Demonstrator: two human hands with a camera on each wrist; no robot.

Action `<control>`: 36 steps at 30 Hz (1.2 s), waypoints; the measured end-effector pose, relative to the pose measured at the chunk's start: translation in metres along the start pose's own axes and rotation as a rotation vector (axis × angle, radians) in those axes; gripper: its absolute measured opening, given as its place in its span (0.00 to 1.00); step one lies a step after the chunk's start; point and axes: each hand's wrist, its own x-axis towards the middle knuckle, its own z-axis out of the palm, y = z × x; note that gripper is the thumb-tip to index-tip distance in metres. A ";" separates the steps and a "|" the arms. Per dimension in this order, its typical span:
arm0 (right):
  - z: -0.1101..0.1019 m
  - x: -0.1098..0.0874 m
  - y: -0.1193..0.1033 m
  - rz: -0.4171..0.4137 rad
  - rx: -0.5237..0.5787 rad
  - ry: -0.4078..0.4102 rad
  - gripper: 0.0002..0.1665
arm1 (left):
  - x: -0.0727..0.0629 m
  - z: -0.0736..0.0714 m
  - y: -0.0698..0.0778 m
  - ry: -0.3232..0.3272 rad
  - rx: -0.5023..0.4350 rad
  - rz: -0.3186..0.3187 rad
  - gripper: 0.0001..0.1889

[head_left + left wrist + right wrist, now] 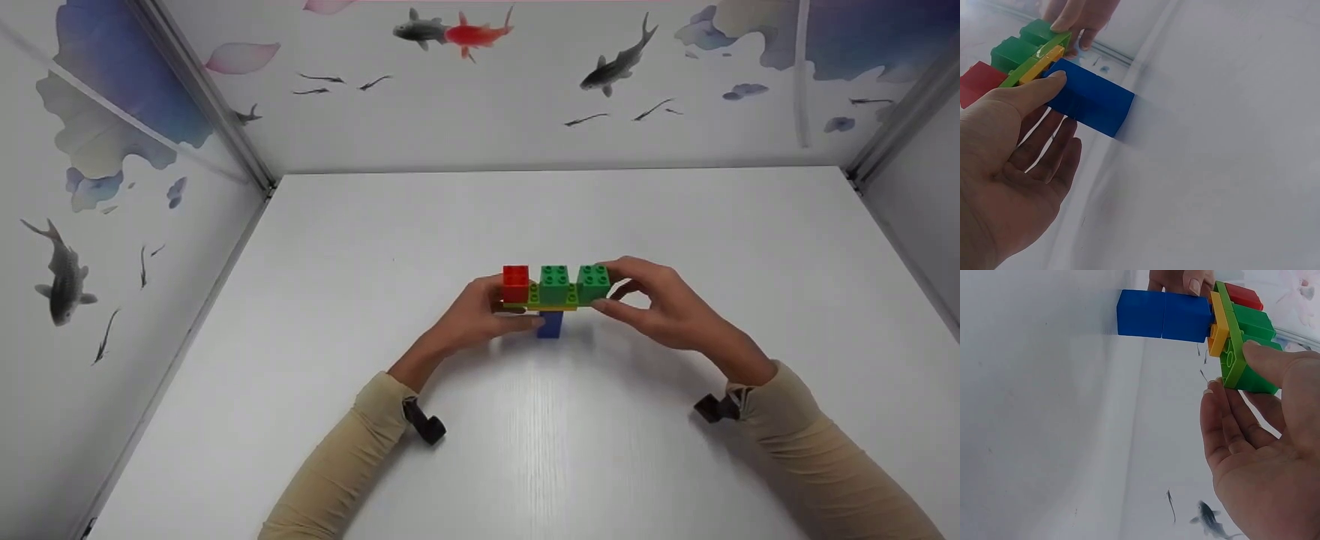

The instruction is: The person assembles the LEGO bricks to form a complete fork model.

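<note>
A toy brick structure stands on the table between both hands. Its post is two stacked blue bricks (1140, 315). Above them lie a yellow plate (1219, 325) and a wider lime-green plate (1233, 343). A red brick (515, 283) sits at the left end on top, with a green brick (553, 283) in the middle and another green brick (593, 283) at the right end. My left hand (480, 311) grips the upper blue brick, its thumb across the near face and fingers behind. My right hand (664, 307) pinches the right-end green brick between thumb and fingers.
The white table (300, 405) reaches back to a white wall (495, 120) painted with fish and petals. Another painted panel (112, 285) borders the left side. Dark wrist cameras stick out from the beige left sleeve (337, 450) and the right sleeve (832, 450).
</note>
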 end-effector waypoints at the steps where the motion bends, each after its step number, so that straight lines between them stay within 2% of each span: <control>1: 0.000 0.000 0.000 -0.002 -0.001 -0.001 0.27 | 0.000 -0.001 0.000 -0.003 0.001 0.002 0.29; 7: 0.000 0.001 0.000 -0.015 -0.022 -0.001 0.26 | -0.001 -0.009 0.003 0.010 0.009 0.036 0.28; 13: 0.001 0.001 -0.001 -0.013 -0.042 0.001 0.26 | -0.002 -0.020 0.007 0.048 -0.025 0.084 0.26; 22: -0.001 0.001 0.002 -0.005 -0.053 0.008 0.27 | -0.003 -0.030 0.006 0.066 -0.072 0.167 0.23; 36: -0.003 0.001 0.002 0.001 -0.077 0.009 0.26 | -0.001 -0.029 0.006 0.086 -0.063 0.164 0.20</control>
